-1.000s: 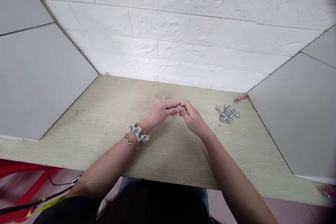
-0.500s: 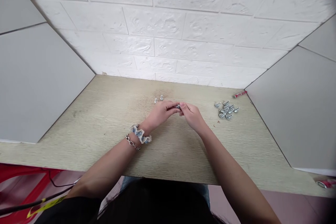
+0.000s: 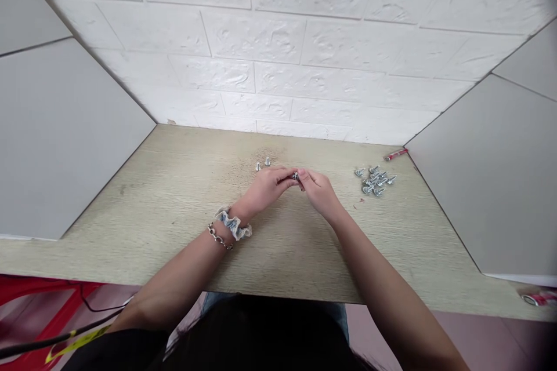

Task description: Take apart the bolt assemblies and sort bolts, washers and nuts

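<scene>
Over the middle of the table, my left hand (image 3: 270, 186) and my right hand (image 3: 318, 191) meet at the fingertips. Between them they pinch a small metal bolt (image 3: 295, 176), which is mostly covered by the fingers. Just behind my left hand two silver bolts stand apart on the wood, a nearer one (image 3: 258, 166) and a farther one (image 3: 267, 161). Off to the right of my right hand lies a loose pile of several silver bolts (image 3: 375, 181), with a single bolt (image 3: 360, 172) a little to its left.
A red and silver tube-like item (image 3: 395, 155) lies by the right panel (image 3: 491, 179). Another red item (image 3: 538, 298) is near the table's front right edge. A white brick-pattern wall (image 3: 278, 75) closes the back; a grey panel (image 3: 65, 139) stands left. Cables (image 3: 56, 341) hang at lower left.
Both hands keep almost the same pose around the small bolt. The whole view has shifted very slightly; the bolts on the table stay where they were.
</scene>
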Demonstrator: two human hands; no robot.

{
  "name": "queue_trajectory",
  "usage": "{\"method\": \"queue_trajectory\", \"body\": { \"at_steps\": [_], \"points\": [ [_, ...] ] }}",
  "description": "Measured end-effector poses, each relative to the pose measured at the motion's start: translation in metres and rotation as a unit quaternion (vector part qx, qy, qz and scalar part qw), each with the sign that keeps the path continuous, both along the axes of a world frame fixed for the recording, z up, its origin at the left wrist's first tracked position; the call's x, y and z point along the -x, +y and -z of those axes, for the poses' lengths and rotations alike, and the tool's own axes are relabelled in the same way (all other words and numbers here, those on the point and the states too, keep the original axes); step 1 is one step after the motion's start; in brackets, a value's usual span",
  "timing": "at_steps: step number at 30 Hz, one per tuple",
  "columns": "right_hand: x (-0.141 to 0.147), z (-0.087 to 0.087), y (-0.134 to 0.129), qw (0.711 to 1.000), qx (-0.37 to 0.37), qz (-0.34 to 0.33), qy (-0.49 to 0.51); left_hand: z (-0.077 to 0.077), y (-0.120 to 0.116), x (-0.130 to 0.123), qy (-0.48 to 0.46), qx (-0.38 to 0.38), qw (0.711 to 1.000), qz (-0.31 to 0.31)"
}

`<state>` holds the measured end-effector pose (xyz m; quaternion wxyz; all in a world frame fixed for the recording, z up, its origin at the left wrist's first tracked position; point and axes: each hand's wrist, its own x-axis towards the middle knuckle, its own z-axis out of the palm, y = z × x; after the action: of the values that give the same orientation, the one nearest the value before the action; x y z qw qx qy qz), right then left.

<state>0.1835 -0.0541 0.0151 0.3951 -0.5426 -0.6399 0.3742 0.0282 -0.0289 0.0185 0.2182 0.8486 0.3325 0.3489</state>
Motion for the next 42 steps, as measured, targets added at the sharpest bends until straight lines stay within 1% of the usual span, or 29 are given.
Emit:
{"method": "queue_trajectory", "body": {
  "at_steps": [2, 4, 5, 8, 9, 11, 14, 16, 18, 21, 22, 24, 26, 29, 33, 36, 37, 39, 42],
  "points": [
    [-0.001, 0.001, 0.002, 0.998, -0.01, -0.019, 0.064, 0.001, 0.001, 0.001, 0.006, -0.012, 1.0, -0.013],
    [-0.003, 0.001, 0.003, 0.994, -0.013, -0.014, 0.107, 0.003, 0.001, 0.001, 0.018, -0.026, 0.999, -0.017],
    [-0.003, 0.0, 0.003, 0.994, -0.012, 0.0, 0.105, 0.003, 0.001, 0.001, 0.02, -0.031, 0.999, -0.015],
    [-0.002, 0.0, 0.001, 0.998, 0.002, 0.049, 0.043, 0.004, 0.001, 0.0, 0.008, -0.039, 0.999, -0.006],
    [-0.002, 0.0, 0.001, 0.998, 0.013, 0.051, 0.027, 0.003, 0.001, -0.001, 0.003, -0.04, 0.999, -0.002],
    [-0.001, 0.002, 0.002, 0.999, 0.035, 0.027, 0.018, 0.003, 0.001, -0.001, 0.004, -0.039, 0.999, 0.002],
    [-0.001, 0.005, 0.004, 0.997, 0.042, -0.016, 0.07, 0.004, 0.001, 0.0, 0.005, -0.045, 0.999, -0.003],
    [-0.002, 0.005, 0.005, 0.991, 0.031, -0.014, 0.13, 0.005, 0.002, 0.0, 0.008, -0.049, 0.999, -0.007],
    [-0.003, 0.004, 0.005, 0.987, 0.028, 0.013, 0.157, 0.006, 0.002, 0.0, 0.011, -0.058, 0.998, -0.01],
    [-0.004, 0.001, 0.004, 0.992, 0.052, 0.051, 0.104, 0.007, 0.002, -0.001, 0.003, -0.084, 0.996, -0.008],
    [-0.004, 0.001, 0.004, 0.993, 0.064, 0.052, 0.081, 0.007, 0.002, -0.001, 0.0, -0.093, 0.996, -0.005],
    [-0.003, 0.001, 0.004, 0.994, 0.089, 0.026, 0.053, 0.007, 0.001, -0.001, -0.001, -0.104, 0.995, 0.001],
    [-0.003, 0.001, 0.004, 0.993, 0.105, -0.004, 0.055, 0.007, 0.001, -0.001, 0.001, -0.106, 0.994, -0.001],
    [-0.004, -0.001, 0.004, 0.989, 0.124, -0.017, 0.077, 0.008, 0.002, 0.0, 0.001, -0.108, 0.994, -0.009],
    [-0.004, -0.005, 0.003, 0.982, 0.131, -0.004, 0.136, 0.01, 0.003, 0.001, 0.006, -0.112, 0.993, -0.021],
    [-0.005, -0.004, 0.005, 0.973, 0.142, 0.015, 0.183, 0.01, 0.003, 0.0, 0.013, -0.117, 0.993, -0.027],
    [-0.005, -0.003, 0.006, 0.972, 0.149, 0.025, 0.183, 0.01, 0.003, 0.0, 0.012, -0.12, 0.992, -0.026],
    [-0.004, -0.001, 0.006, 0.975, 0.16, 0.037, 0.151, 0.01, 0.003, -0.001, 0.008, -0.127, 0.992, -0.022],
    [-0.003, -0.001, 0.005, 0.981, 0.173, 0.007, 0.087, 0.01, 0.003, -0.001, 0.006, -0.13, 0.991, -0.015]
  ]
}}
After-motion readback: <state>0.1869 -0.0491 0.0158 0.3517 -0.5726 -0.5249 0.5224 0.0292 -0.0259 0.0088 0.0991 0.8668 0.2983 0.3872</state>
